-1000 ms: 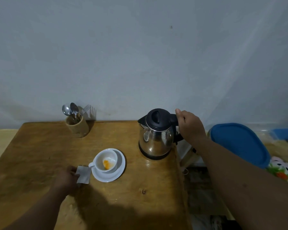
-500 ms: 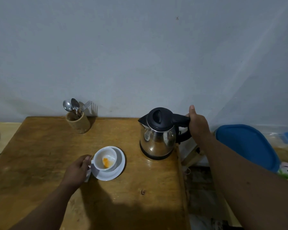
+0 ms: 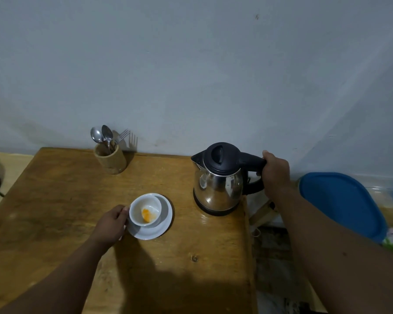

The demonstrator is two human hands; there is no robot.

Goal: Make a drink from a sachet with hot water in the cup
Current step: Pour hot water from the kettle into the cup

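Observation:
A white cup [image 3: 138, 210] with orange powder [image 3: 147, 215] in its bottom stands on a white saucer [image 3: 162, 225] in the middle of the wooden table [image 3: 55, 200]. My left hand [image 3: 110, 225] grips the cup at its left side, where the handle is. A steel kettle [image 3: 218, 189] with a black lid stands at the table's right edge. My right hand [image 3: 275, 173] is closed around its black handle. The sachet is hidden under my left hand.
A wooden holder [image 3: 110, 158] with two spoons and a fork stands at the back of the table by the wall. Right of the table lies a container with a blue lid [image 3: 340, 202]. The table's right edge runs just beside the kettle.
My left hand moved from the sachet on the table to the cup's handle. My right hand slid from the kettle's lid side onto the handle and closed on it.

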